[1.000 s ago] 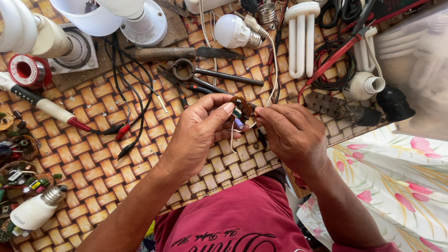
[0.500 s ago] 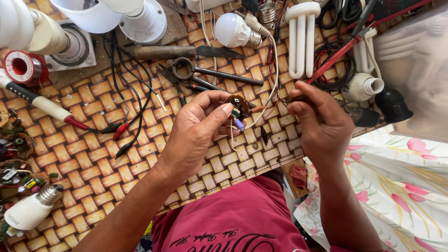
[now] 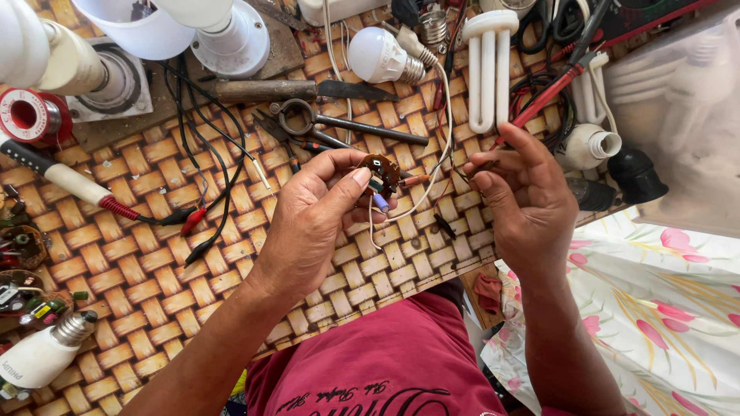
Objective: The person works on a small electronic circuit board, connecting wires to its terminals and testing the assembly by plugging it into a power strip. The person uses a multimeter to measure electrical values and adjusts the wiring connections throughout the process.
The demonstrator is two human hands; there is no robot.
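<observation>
My left hand holds a small round brown circuit board between thumb and fingertips, over a woven mat. Small parts and a blue piece hang from the board. A white wire loops from it up to a white bulb. My right hand is apart from the board, to its right. Its thumb and fingers are curled around the lower tip of a thin red tool that slants up to the right.
Metal pliers and a knife lie just beyond the board. A white tube lamp, sockets, black and red leads, a solder reel and a spare bulb crowd the mat. A clear plastic box and floral cloth are at right.
My right hand has let go of the board and moved right and slightly up to the red tool's tip. My left hand keeps the board in the same place.
</observation>
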